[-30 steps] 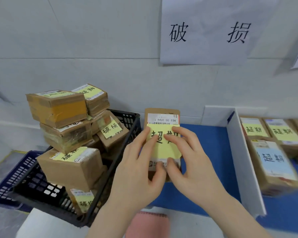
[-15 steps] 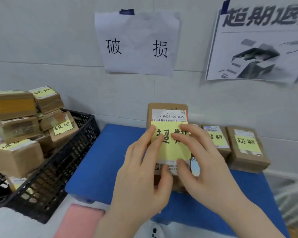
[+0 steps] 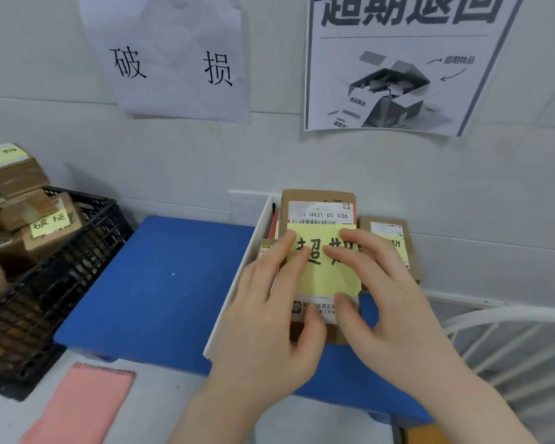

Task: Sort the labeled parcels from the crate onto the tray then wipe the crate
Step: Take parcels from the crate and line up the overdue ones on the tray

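One yellow-noted parcel (image 3: 321, 213), gripped by left hand (image 3: 269, 322) and right hand (image 3: 394, 315), over blue tray (image 3: 161, 283); two further parcels (image 3: 390, 241) on tray; one black crate (image 3: 77, 261) left of tray; one pink cloth (image 3: 77, 408).

Two hands (image 3: 269, 318) (image 3: 394, 302), two wall signs (image 3: 173, 59) (image 3: 398, 65), one crate (image 3: 61, 283), one tray (image 3: 161, 283), one cloth (image 3: 80, 408), several parcels (image 3: 318, 200).

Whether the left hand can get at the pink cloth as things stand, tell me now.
Probably yes, but not at once: the left hand grips the parcel together with the right hand. The pink cloth lies uncovered beside the crate, nothing between, so the way looks free once it lets go.
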`<state>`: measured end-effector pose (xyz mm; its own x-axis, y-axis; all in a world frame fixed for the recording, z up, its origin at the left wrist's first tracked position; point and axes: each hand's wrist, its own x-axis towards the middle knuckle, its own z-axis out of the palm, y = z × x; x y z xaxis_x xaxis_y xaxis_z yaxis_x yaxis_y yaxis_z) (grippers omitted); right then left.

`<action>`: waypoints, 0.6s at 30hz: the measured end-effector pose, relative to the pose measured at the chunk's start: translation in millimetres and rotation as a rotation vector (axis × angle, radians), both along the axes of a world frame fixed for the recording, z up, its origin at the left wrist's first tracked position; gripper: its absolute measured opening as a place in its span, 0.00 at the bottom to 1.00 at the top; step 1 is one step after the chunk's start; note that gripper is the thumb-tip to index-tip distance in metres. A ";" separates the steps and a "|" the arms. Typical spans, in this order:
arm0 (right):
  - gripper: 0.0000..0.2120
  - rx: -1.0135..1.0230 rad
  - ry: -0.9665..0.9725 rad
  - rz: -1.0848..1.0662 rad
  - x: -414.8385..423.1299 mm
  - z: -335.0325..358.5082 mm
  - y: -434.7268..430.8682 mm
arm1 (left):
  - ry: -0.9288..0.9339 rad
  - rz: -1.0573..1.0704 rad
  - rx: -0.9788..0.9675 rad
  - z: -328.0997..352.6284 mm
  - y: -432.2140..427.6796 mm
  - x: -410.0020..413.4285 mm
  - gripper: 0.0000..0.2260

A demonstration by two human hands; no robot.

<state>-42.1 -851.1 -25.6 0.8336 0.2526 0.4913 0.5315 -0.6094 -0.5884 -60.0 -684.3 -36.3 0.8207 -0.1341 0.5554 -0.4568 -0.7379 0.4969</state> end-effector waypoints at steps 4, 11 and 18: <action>0.22 -0.020 0.038 0.003 1.6 -9.3 -5.2 | 0.032 0.010 -0.017 -9.1 -5.3 0.3 0.25; 0.23 -0.046 0.099 0.009 12.8 -34.8 -13.8 | 0.120 0.020 -0.041 -35.5 -16.1 8.6 0.25; 0.22 -0.096 0.244 0.031 42.4 -82.3 -40.3 | 0.258 0.065 -0.066 -88.2 -45.7 31.8 0.25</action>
